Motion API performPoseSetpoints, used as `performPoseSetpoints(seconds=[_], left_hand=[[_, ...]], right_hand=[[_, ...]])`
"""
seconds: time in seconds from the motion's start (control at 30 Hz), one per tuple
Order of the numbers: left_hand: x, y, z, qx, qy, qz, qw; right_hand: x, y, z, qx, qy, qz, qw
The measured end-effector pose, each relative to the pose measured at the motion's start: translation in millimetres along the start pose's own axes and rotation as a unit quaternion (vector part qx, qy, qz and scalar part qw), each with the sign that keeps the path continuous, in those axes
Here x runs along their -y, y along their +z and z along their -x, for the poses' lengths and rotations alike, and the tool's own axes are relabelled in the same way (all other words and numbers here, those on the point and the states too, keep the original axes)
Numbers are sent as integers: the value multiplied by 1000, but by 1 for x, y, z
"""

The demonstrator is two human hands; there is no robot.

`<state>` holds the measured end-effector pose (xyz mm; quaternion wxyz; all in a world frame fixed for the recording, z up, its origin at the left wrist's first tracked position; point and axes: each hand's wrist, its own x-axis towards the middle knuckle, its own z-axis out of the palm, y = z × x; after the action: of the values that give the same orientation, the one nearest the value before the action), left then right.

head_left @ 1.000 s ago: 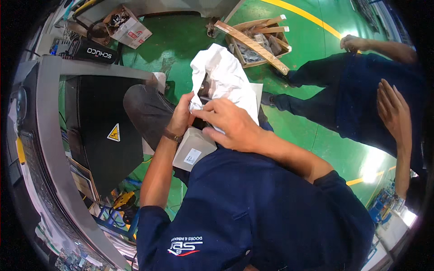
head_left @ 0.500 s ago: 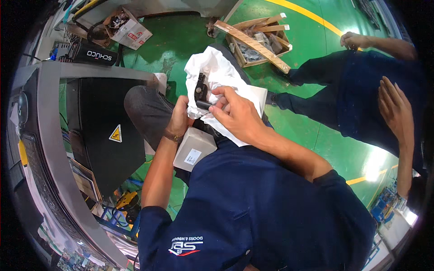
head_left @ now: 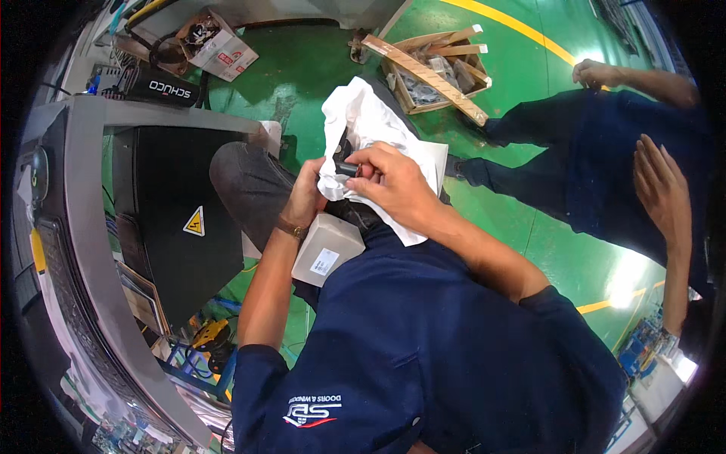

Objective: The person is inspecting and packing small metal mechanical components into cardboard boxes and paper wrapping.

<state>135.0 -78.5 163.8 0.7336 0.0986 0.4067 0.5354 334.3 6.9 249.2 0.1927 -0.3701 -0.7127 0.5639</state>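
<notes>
A crumpled sheet of white paper (head_left: pixel 378 125) lies over my lap, wrapped partly round a black L-shaped fitting (head_left: pixel 347 169). My left hand (head_left: pixel 308 185) grips the paper's left edge; its fingertips are hidden behind the sheet. With thumb and fingers, my right hand (head_left: pixel 393 181) pinches the short, rounded arm of the fitting. Much of the fitting's longer arm is covered by a paper fold. Against my left wrist rests a small grey-white carton (head_left: pixel 328 246) with a white label. A pale flat box edge (head_left: pixel 433 163) shows beneath the paper on the right.
A grey bench frame (head_left: pixel 91 197) with a black cabinet (head_left: pixel 181 219) stands at my left. On the green floor ahead are an open carton (head_left: pixel 227 57) and a wooden crate (head_left: pixel 408 94) of bagged parts with a plank across it. Another person (head_left: pixel 620 159) is at the right.
My right fingers have closed round the fitting's short arm. The paper has shifted slightly right, and a fold now covers more of the longer arm.
</notes>
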Motion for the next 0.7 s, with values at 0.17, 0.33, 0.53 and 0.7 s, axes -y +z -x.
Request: performPoseSetpoints(seconds=[0.17, 0.33, 0.53, 0.7], left_hand=[[0, -7, -1, 31, 21, 0, 999], [10, -20, -1, 38, 35, 34, 998], [-9, 7, 3, 38, 14, 77, 996], [-6, -19, 2, 20, -22, -11, 999]], right_hand=[[2, -4, 0, -19, 5, -11, 1000], [-1, -1, -2, -67, -143, 98, 983], [-6, -6, -5, 21, -148, 105, 983], [10, -6, 0, 61, -121, 38, 990]])
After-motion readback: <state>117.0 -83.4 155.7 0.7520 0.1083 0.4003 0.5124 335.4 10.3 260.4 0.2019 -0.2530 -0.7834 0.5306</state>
